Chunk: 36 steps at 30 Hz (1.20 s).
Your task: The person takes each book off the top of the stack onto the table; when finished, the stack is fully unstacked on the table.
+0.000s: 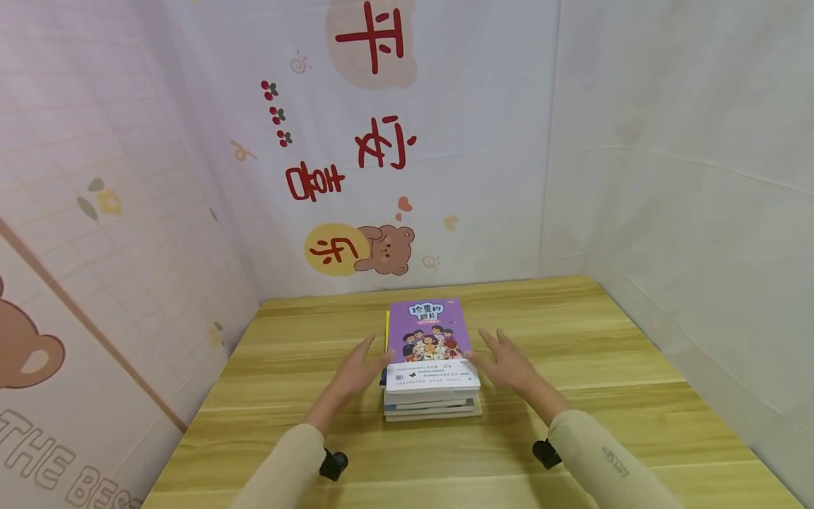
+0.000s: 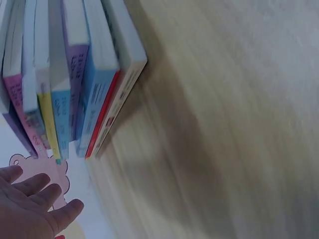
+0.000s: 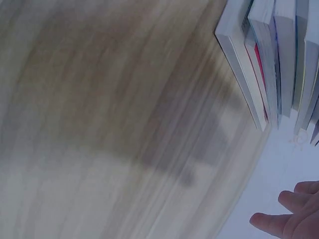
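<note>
A stack of several books (image 1: 434,408) lies flat on the wooden table, topped by a purple picture-covered book (image 1: 407,331) with a white band across its near part. To its left, my left hand (image 1: 356,367) has its fingers spread and straight, the thumb close to the top book's edge. My right hand (image 1: 506,364) mirrors it on the other side, fingers extended and thumb at the cover's edge. Coloured spines (image 2: 75,94) face the left hand in the left wrist view. Pale page edges (image 3: 284,59) face the right hand in the right wrist view.
The wooden table (image 1: 286,375) reaches back to a white cloth wall (image 1: 496,141) with red characters and a cartoon bear (image 1: 389,249). More cloth closes off both sides. A black wrist device (image 1: 333,464) sits at the left sleeve, another (image 1: 546,453) at the right.
</note>
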Each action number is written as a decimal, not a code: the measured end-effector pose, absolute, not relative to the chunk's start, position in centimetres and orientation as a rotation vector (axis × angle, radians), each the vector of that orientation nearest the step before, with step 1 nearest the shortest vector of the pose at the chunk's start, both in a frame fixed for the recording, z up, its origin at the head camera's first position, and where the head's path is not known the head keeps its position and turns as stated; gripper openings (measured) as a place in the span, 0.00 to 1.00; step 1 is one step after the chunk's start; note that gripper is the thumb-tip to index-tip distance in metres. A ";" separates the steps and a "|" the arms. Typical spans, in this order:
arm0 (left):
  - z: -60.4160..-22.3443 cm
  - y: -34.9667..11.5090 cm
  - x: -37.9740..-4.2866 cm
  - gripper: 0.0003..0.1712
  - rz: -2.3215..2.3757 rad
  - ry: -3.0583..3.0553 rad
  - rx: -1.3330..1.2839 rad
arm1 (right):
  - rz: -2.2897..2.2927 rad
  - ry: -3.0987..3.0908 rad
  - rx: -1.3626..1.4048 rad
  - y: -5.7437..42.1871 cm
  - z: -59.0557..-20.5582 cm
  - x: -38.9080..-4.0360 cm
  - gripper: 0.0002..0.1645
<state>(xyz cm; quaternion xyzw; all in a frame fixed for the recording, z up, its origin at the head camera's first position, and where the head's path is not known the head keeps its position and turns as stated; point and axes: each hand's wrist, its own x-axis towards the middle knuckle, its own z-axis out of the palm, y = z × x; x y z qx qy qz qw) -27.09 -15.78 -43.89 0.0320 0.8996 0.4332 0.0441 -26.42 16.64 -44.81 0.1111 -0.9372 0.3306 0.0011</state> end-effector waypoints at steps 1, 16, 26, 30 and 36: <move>-44.0 -15.7 -27.0 0.51 1.334 2.743 0.095 | 1.039 -2.940 0.352 16.6 -44.9 -26.4 0.50; -45.2 -14.8 -26.4 0.49 1.441 2.642 0.156 | 1.131 -2.930 0.358 15.7 -45.7 -25.7 0.43; -45.3 -15.0 -26.6 0.48 1.461 2.611 0.190 | 1.137 -2.898 0.412 15.0 -45.6 -25.5 0.37; -45.2 -15.6 -26.4 0.47 1.486 2.587 0.215 | 1.152 -2.891 0.433 14.5 -45.5 -25.6 0.33; -45.0 -16.7 -26.1 0.44 1.574 2.523 0.222 | 1.157 -2.920 0.454 14.0 -45.4 -25.8 0.31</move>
